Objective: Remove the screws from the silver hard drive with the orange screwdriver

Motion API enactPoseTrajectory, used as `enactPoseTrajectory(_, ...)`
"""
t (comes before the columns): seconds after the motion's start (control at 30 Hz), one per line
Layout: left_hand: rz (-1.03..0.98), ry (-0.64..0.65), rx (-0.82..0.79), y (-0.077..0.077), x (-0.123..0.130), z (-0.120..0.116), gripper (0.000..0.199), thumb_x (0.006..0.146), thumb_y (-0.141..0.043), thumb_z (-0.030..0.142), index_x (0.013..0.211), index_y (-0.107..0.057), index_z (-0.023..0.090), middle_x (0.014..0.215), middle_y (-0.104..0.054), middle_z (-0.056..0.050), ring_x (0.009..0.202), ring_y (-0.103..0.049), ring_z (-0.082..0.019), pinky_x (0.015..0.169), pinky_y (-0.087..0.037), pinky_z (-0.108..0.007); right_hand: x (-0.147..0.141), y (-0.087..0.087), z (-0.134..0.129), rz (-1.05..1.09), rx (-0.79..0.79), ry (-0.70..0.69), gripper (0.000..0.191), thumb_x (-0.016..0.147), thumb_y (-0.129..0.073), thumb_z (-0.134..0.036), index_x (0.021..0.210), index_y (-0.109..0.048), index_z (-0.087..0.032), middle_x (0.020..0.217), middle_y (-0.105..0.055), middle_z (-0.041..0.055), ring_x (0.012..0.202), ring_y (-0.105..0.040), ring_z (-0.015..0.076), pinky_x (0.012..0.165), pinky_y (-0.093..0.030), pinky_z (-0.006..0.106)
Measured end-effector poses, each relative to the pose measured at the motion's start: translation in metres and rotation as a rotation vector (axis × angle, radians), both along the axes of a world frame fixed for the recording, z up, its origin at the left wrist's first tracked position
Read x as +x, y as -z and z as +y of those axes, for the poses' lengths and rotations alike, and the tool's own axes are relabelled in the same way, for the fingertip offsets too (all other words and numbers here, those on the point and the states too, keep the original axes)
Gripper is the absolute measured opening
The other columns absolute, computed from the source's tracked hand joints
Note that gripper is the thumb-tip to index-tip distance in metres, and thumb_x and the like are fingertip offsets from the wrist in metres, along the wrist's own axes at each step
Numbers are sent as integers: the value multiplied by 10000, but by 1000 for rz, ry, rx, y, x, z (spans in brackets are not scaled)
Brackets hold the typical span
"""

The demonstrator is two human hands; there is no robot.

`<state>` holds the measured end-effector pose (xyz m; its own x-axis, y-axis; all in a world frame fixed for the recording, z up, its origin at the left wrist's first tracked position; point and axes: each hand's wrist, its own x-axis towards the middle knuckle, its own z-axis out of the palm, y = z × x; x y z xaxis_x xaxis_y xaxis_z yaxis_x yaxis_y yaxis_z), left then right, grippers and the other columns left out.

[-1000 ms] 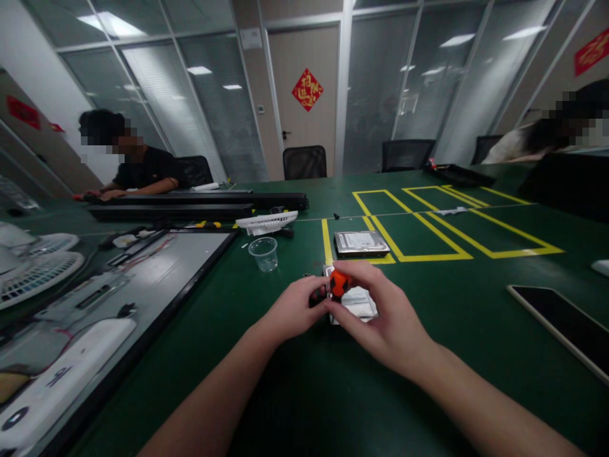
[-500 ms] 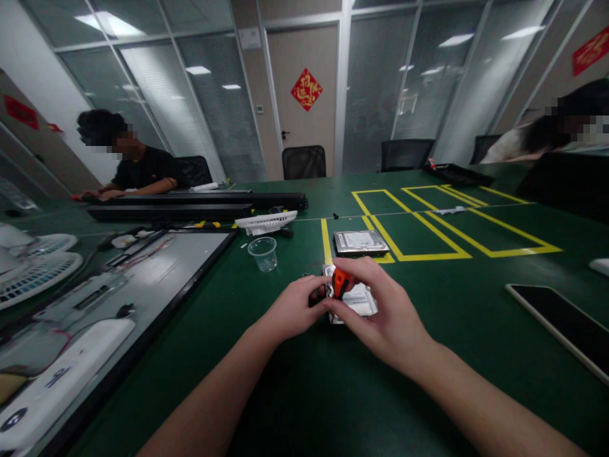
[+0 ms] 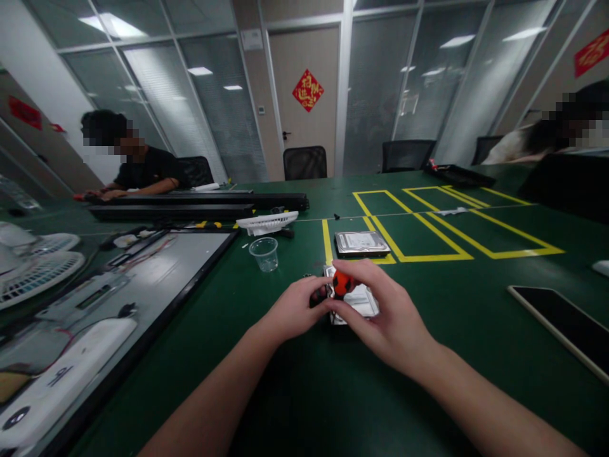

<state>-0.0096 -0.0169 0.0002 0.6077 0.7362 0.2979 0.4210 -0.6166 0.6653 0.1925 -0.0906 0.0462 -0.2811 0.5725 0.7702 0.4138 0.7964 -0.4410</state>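
In my right hand is a screwdriver with a short orange and black handle, gripped between thumb and fingers. It stands nearly upright over the left part of a hard drive that lies on the green table. My left hand is closed at the drive's left edge, its thumb and forefinger tips close to the lower end of the screwdriver. What those fingers pinch is hidden, and so is the screwdriver's tip. Just beyond lies a second hard drive, label up.
A clear plastic cup and a white fan grille stand left of the drives. A large panel carrying a white power strip fills the left side. To the right lies a phone. Two people sit across the table.
The screwdriver's handle has turned in my right hand, showing a different pattern of orange and black. Both hands stay in nearly the same place; the whole view has shifted very slightly.
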Motion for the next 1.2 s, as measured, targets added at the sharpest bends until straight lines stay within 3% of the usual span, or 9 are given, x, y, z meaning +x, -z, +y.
enactPoseTrajectory(0.3,-3,-14,-7,1,0,-1,75,955,-683,261,961,-696,187,1004,-742,-61,929,-681,-253,860,-542,-363,-3,-1,-5,5,-29,-67,586,987,-629,-102,1531,-503,-279,1397,-671,99,1255,-675,238,1085,-589,435)
enactPoseTrajectory(0.57,-11,14,13,1,0,0,188,985,-679,292,1137,-738,197,1151,-757,-85,1046,-685,-280,941,-543,-398,-1,-1,-2,11,2,-45,554,988,-681,-119,1497,-541,-290,1329,-702,88,1205,-694,235,1020,-617,418)
enactPoseTrajectory(0.83,7,1,-37,-2,1,-2,54,939,-676,202,956,-724,183,1000,-743,-59,951,-682,-253,870,-552,-364,-3,-3,-6,11,-29,-128,604,974,-621,-77,1531,-519,-288,1364,-679,90,1243,-672,234,1064,-591,435)
enactPoseTrajectory(1.03,-3,29,-3,-3,0,-2,149,984,-677,291,1081,-732,192,1124,-754,-79,1047,-683,-277,911,-546,-373,-1,-4,-2,33,16,-55,543,974,-704,-134,1471,-567,-302,1268,-697,85,1145,-692,235,972,-628,430)
enactPoseTrajectory(1.2,24,-5,20,1,0,1,169,991,-667,316,1080,-725,185,1043,-748,-77,966,-686,-267,891,-547,-384,-1,-2,-4,19,8,-75,548,991,-652,-99,1494,-551,-292,1350,-712,84,1228,-701,234,1048,-612,423)
